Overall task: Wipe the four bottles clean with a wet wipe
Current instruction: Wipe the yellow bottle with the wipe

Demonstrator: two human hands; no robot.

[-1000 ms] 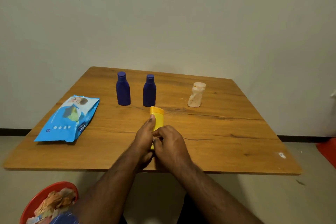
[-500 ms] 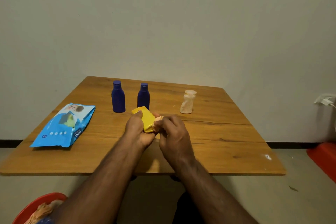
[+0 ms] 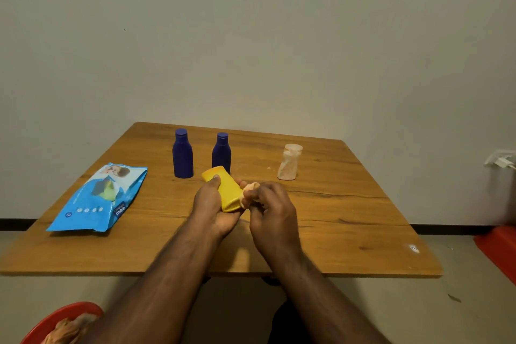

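My left hand [image 3: 212, 207] grips a yellow bottle [image 3: 227, 190], held tilted above the wooden table [image 3: 349, 204], thumb on its top face. My right hand [image 3: 272, 209] pinches a crumpled wet wipe [image 3: 249, 193] stained orange and presses it against the bottle's right side. Two dark blue bottles [image 3: 183, 154] [image 3: 221, 151] stand upright behind my hands. A pale, dusty bottle [image 3: 289, 162] stands further right.
A blue pack of wet wipes [image 3: 100, 198] lies on the table's left side. A red bin [image 3: 55, 324] holding used wipes sits on the floor at the lower left. A red object [image 3: 497, 248] is on the floor at the right, a wall socket [image 3: 501, 160] above it.
The yellow bottle has been lifted from lying lengthwise and turned to a tilt in my left hand. My right hand moved to its right side with the wipe. The camera tilted upward.
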